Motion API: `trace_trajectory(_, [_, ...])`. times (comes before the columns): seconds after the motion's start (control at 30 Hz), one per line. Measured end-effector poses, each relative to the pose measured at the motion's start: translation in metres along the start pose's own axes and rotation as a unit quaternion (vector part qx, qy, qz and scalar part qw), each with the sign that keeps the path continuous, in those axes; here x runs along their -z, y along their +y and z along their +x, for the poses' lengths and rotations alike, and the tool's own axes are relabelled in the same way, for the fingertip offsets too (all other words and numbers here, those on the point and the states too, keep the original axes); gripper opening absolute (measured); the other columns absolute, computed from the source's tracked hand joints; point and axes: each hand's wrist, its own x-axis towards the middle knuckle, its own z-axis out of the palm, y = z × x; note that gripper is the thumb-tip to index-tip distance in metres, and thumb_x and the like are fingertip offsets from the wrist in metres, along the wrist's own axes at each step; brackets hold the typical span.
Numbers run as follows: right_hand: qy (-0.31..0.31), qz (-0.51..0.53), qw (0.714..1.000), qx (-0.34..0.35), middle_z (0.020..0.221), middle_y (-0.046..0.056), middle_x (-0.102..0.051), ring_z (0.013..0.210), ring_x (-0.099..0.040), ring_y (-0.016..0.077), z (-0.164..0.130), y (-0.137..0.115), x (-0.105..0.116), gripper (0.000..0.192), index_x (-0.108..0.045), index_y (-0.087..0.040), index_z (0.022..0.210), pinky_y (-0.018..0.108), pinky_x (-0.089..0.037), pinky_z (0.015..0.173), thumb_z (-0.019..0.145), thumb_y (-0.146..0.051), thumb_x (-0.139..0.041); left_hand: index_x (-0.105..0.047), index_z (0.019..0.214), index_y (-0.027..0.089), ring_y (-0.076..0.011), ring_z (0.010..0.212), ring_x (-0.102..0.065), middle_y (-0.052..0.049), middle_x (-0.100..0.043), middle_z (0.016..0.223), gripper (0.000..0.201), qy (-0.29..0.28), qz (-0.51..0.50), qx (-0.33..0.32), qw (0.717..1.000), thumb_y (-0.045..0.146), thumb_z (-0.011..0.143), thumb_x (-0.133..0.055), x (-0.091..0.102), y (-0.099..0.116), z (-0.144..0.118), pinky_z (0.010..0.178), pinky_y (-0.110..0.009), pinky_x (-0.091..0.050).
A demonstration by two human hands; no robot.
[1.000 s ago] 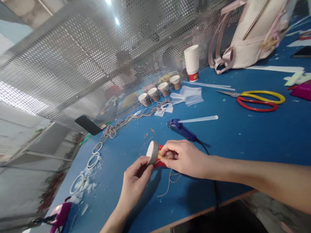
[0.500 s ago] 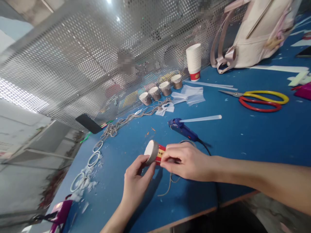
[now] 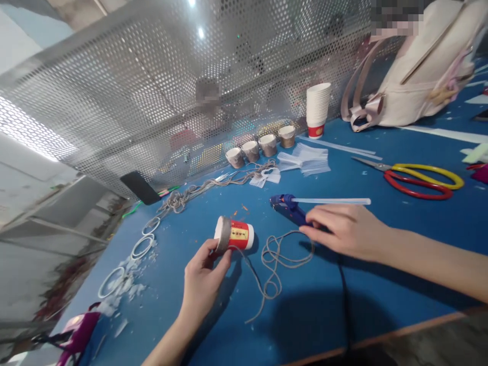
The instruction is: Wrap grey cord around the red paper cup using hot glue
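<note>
Blue glue gun (image 3: 288, 208) is lying just under my half-open, empty right hand (image 3: 345, 231); my left hand (image 3: 202, 277) is pinching the cup (image 3: 233, 235).

No wording can be read anywhere on the bench. The red paper cup (image 3: 237, 235) carries a yellow band with small dark marks, too small to make out, and the bottom cup of the stack of cups (image 3: 317, 109) shows a gold emblem, equally illegible.
</note>
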Motion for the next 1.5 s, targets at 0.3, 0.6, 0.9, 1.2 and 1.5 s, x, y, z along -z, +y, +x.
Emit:
trace_trajectory(0.3, [-0.111, 0.089, 0.971, -0.191, 0.09, 0.01, -0.068, 0.08, -0.064, 0.0253, 0.045, 0.017, -0.026, 0.035, -0.06, -0.018, 0.096, 0.031, -0.045, 0.065, 0.08, -0.049, -0.057, -0.068, 0.085, 0.015, -0.0142, 0.065, -0.059, -0.001, -0.069, 0.074, 0.019, -0.015, 0.004, 0.049, 0.999, 0.028, 0.071, -0.063, -0.005, 0.001, 0.003, 0.063, -0.024, -0.047])
trace_trajectory(0.6, [-0.067, 0.208, 0.95, -0.221, 0.071, 0.004, -0.066, 0.064, -0.06, 0.0191, 0.041, 0.006, -0.037, 0.018, -0.063, -0.016, 0.082, 0.028, -0.044, 0.058, 0.078, -0.026, -0.048, -0.069, 0.081, 0.015, -0.0153, 0.065, -0.061, -0.002, -0.07, 0.072, 0.016, -0.045, -0.025, 0.064, 0.997, 0.026, 0.071, -0.063, -0.006, 0.007, 0.001, 0.063, -0.025, -0.048])
trace_trajectory(0.9, [-0.112, 0.344, 0.924, -0.123, 0.061, -0.003, -0.054, 0.053, -0.047, 0.0119, 0.011, -0.046, -0.016, 0.021, -0.053, -0.019, 0.074, 0.023, -0.037, 0.049, 0.081, -0.039, -0.053, -0.069, 0.084, 0.014, -0.0145, 0.064, -0.059, -0.002, -0.069, 0.073, 0.018, -0.045, -0.048, 0.061, 0.996, 0.027, 0.075, -0.061, -0.003, 0.009, -0.005, 0.061, -0.023, -0.046])
trace_trajectory(1.2, [-0.103, 0.283, 0.951, -0.067, 0.063, -0.002, -0.056, 0.056, -0.05, 0.0122, 0.005, -0.049, -0.025, 0.021, -0.053, -0.02, 0.071, 0.023, -0.036, 0.057, 0.085, -0.036, -0.051, -0.068, 0.083, 0.014, -0.0151, 0.066, -0.059, -0.003, -0.069, 0.074, 0.016, -0.048, -0.021, 0.036, 0.998, 0.026, 0.075, -0.06, -0.009, 0.005, -0.005, 0.063, -0.024, -0.046])
trace_trajectory(1.5, [-0.084, 0.28, 0.955, -0.039, 0.065, -0.001, -0.059, 0.054, -0.051, 0.011, 0.002, -0.046, -0.029, 0.019, -0.056, -0.018, 0.075, 0.022, -0.036, 0.056, 0.086, -0.033, -0.052, -0.067, 0.083, 0.015, -0.0152, 0.067, -0.06, -0.002, -0.069, 0.074, 0.016, -0.062, -0.008, 0.033, 0.998, 0.026, 0.076, -0.058, -0.012, 0.005, -0.005, 0.064, -0.024, -0.047])
